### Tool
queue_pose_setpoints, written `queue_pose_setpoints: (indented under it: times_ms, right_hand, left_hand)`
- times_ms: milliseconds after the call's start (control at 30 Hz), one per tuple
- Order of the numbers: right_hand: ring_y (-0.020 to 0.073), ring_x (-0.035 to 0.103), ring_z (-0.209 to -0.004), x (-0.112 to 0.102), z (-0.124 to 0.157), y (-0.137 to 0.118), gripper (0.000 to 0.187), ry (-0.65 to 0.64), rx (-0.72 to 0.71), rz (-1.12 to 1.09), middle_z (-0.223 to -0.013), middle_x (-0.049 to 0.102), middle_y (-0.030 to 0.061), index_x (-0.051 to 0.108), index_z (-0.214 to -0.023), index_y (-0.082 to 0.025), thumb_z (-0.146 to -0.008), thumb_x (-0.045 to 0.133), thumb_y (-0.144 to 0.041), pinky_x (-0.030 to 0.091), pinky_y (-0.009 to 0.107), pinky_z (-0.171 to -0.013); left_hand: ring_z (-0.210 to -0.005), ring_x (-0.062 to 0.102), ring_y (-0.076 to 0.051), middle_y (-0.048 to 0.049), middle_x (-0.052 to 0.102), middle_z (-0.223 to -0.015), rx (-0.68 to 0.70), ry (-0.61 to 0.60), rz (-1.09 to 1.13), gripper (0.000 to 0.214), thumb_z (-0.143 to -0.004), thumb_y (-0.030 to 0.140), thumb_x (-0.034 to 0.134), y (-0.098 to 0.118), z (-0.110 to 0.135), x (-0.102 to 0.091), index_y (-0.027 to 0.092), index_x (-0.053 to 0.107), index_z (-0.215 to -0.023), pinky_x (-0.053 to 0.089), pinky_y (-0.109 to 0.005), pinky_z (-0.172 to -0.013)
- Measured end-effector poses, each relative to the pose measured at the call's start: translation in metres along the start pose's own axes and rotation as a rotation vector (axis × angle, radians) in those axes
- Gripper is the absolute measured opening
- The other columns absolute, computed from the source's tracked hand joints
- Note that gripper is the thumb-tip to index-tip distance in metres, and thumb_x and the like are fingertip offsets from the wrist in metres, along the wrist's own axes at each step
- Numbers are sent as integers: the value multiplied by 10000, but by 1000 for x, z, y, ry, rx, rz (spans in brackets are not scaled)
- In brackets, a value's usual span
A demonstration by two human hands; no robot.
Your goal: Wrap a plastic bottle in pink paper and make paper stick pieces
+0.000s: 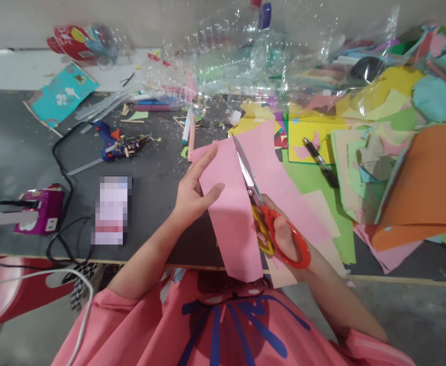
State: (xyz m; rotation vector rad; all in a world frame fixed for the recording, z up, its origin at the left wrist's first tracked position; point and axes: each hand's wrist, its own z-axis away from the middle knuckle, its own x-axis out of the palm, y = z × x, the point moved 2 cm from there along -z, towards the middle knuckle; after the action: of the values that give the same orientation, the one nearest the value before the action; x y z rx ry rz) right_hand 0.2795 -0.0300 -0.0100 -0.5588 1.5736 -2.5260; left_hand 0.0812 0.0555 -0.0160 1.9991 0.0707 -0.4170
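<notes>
My right hand (pixel 281 236) grips orange-and-yellow-handled scissors (pixel 301 249), with fingers through the loops. The blades are parted and lie across a sheet of pink paper (pixel 234 229), pointing away from me. A long cut divides the paper, with a narrower strip on the left and a wider piece (pixel 295 190) on the right. At the strip's left edge, my left hand (pixel 194 190) holds the paper, thumb and index finger on top. Its other fingers are hidden. The strip's near end hangs over the table edge.
A phone (pixel 111 211) and a blue glue gun (pixel 110 142) with a black cord lie left. Clear plastic bottles (pixel 253 56) fill the back. To the right are a black marker (pixel 322 162), an orange sheet (pixel 428 178) and heaped paper scraps. The dark table's (pixel 161 173) edge runs before me.
</notes>
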Motion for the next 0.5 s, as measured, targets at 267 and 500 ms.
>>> queue_pose_setpoints:
  times_ms: [267, 500]
  right_hand:
    - [41, 301, -367, 0, -3, 6, 443, 19, -93, -34, -628, 428, -91, 458, -995, -288, -839, 485, -701, 258, 148, -291]
    - [35, 272, -363, 2, -6, 5, 475, 37, -73, -34, -576, 379, -105, 466, -933, -265, -809, 512, -721, 239, 142, -298]
  left_hand:
    - [-1376, 452, -282, -90, 495, -1475, -13, -17, -21, 646, -852, 445, 650, -1, 1, 1, 264, 437, -1435, 359, -446, -1165]
    - [-1383, 440, -296, -99, 469, -1495, -33, -23, -73, 646, -862, 512, 607, -1, 1, 4, 248, 440, -1427, 374, -459, -1153]
